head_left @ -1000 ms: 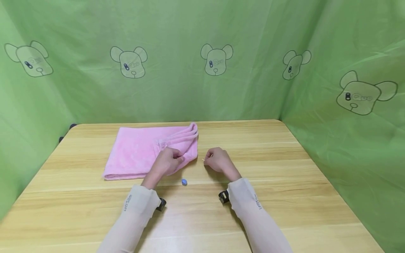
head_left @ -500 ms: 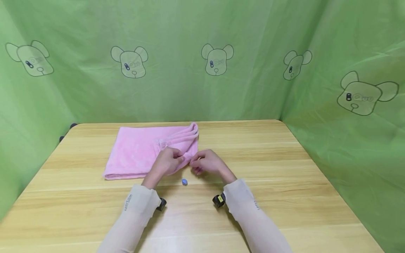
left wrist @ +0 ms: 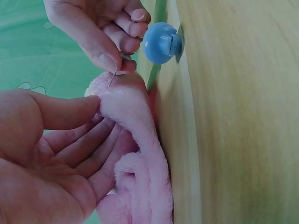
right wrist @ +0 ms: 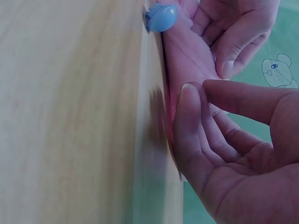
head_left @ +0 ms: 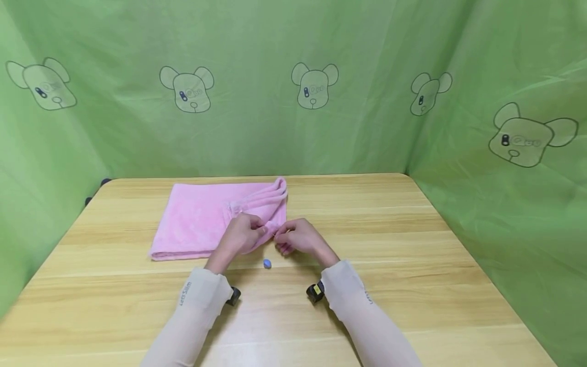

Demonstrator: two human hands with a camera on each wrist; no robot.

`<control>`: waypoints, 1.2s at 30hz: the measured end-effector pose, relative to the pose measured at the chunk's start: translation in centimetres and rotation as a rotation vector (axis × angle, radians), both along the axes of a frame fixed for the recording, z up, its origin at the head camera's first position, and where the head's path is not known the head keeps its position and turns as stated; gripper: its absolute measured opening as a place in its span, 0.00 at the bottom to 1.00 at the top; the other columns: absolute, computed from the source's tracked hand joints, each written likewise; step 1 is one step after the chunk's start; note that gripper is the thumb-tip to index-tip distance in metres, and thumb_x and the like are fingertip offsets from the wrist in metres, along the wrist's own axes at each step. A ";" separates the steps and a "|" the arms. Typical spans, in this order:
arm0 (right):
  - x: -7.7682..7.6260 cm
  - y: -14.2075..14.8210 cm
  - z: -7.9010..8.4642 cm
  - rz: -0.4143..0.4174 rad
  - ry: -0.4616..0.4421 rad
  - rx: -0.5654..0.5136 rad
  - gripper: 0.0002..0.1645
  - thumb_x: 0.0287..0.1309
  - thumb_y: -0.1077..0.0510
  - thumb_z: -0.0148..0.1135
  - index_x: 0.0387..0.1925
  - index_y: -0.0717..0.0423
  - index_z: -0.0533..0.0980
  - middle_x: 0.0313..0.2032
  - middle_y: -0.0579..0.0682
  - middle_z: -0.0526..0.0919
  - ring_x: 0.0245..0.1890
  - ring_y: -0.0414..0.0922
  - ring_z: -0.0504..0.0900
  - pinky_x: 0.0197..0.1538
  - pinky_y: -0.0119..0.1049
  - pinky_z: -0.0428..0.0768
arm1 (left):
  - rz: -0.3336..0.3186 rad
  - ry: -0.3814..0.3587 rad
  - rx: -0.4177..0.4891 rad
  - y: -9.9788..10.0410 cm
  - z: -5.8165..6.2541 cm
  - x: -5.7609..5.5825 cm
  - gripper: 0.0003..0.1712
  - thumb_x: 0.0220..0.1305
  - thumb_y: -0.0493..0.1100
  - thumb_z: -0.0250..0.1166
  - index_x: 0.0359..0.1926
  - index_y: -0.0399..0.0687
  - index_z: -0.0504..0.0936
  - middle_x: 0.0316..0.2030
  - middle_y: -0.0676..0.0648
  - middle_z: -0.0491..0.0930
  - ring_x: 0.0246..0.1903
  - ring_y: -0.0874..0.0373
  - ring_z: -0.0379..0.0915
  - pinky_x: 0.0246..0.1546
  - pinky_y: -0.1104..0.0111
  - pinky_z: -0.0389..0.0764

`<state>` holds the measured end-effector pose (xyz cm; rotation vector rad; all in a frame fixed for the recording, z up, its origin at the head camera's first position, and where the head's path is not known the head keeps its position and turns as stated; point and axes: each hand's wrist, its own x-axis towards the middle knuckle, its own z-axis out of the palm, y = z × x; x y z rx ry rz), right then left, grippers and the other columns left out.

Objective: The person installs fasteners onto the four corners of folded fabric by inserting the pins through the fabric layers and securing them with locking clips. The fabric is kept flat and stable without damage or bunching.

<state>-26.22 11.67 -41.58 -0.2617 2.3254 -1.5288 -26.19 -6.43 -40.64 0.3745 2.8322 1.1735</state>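
Observation:
A folded pink plush cloth [head_left: 197, 214] lies on the table, its right side gathered into folds. With thumb and fingers my left hand [head_left: 240, 235] pinches the cloth's near right edge. Close beside it, my right hand [head_left: 302, 237] holds a thin metal pin [left wrist: 112, 79] between thumb and forefinger. In the left wrist view the pin's tip is at the cloth's edge; whether it has gone through I cannot tell. A small rounded blue plastic piece [head_left: 267, 263] sits on the table in front of the hands, touched by neither. My right fingers hide most of the pin.
The wood-grain table [head_left: 412, 285] stretches out around the cloth on all sides. Green curtains [head_left: 257, 137] with bear-like outlines hang behind and at both sides. Small black wrist cameras [head_left: 315, 292] are worn under the sleeve cuffs.
My right hand has moved left with the pin, from apart on the bare table to the cloth's edge. The left hand keeps its pinch, and the blue piece has stayed put.

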 end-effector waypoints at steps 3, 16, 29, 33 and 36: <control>0.0 0.0 0.0 0.000 0.000 -0.005 0.07 0.59 0.69 0.61 0.36 0.73 0.79 0.27 0.62 0.83 0.22 0.49 0.83 0.31 0.42 0.85 | 0.000 -0.001 0.000 0.0 -0.1 0.0 0.06 0.65 0.39 0.64 0.39 0.43 0.86 0.35 0.47 0.84 0.29 0.58 0.74 0.36 0.62 0.79; 0.1 -0.2 -0.2 -0.023 -0.033 -0.041 0.07 0.59 0.70 0.60 0.36 0.74 0.79 0.28 0.64 0.83 0.24 0.51 0.83 0.32 0.42 0.86 | -0.011 0.011 0.021 -0.2 -0.2 -0.1 0.06 0.65 0.38 0.64 0.39 0.43 0.86 0.31 0.49 0.84 0.25 0.59 0.74 0.31 0.64 0.78; 0.2 -0.5 -0.3 -0.034 -0.064 -0.090 0.10 0.62 0.69 0.58 0.40 0.76 0.78 0.31 0.69 0.82 0.28 0.57 0.84 0.36 0.46 0.85 | -0.035 0.037 0.014 -0.4 -0.2 -0.1 0.06 0.66 0.40 0.64 0.35 0.46 0.87 0.31 0.50 0.84 0.29 0.57 0.74 0.37 0.60 0.78; 0.2 -0.4 -0.3 -0.024 -0.070 -0.129 0.11 0.63 0.69 0.57 0.42 0.77 0.77 0.34 0.70 0.81 0.32 0.61 0.83 0.39 0.49 0.84 | -0.045 0.081 0.007 -0.4 -0.3 -0.2 0.16 0.69 0.40 0.60 0.22 0.46 0.81 0.19 0.52 0.76 0.22 0.58 0.70 0.28 0.64 0.73; 0.2 -0.4 -0.3 -0.031 -0.080 -0.166 0.10 0.62 0.70 0.57 0.42 0.78 0.76 0.33 0.67 0.82 0.31 0.58 0.84 0.38 0.46 0.85 | -0.052 0.110 0.009 -0.4 -0.3 -0.3 0.21 0.69 0.39 0.58 0.16 0.45 0.74 0.13 0.53 0.68 0.18 0.58 0.66 0.23 0.65 0.70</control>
